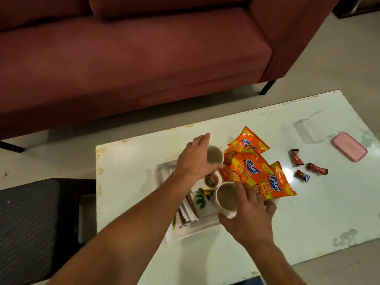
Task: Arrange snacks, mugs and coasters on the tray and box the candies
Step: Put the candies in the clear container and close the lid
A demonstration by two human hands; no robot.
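A white tray (190, 229) with a leaf print lies on the white table (131, 182). My left hand (195, 159) grips the far white mug (214, 154) from its left side. My right hand (250, 214) wraps around the near white mug (226, 197) at the tray's right end. Between the mugs lies a round brown coaster (211, 179). Three orange Kurkure snack packets (257, 171) overlap along the tray's right side. Three wrapped candies (302, 167) lie loose on the table further right. A clear box (314, 128) and its pink lid (349, 149) sit at the far right.
Folded papers (187, 210) lie at the tray's left end. A dark red sofa (123, 58) stands beyond the table. A dark stool (28, 219) is to the left of the table. The table's front edge runs close below my right arm.
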